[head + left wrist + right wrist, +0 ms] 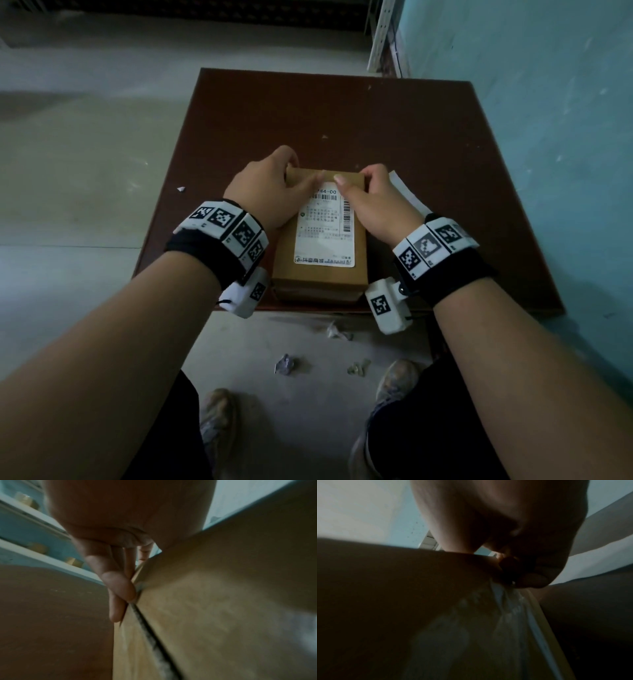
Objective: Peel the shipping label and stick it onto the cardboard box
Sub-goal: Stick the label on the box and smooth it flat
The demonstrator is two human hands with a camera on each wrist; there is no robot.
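Observation:
A brown cardboard box [320,279] lies lengthwise on the dark brown table [342,113], near its front edge. The white shipping label [325,233] lies flat on the box's top. My left hand [274,181] holds the far left corner, thumb on the label's far edge and fingers [118,586] down the box's side [214,601]. My right hand [373,202] holds the far right corner the same way, its thumb tip close to the left thumb. The right wrist view is dark: curled fingers [532,580] against the box [393,581].
A white backing sheet [406,195] lies on the table under and beyond my right hand. A turquoise wall [565,137] runs close along the table's right side. Crumpled scraps [284,363] and my shoes [219,421] are on the floor below the front edge.

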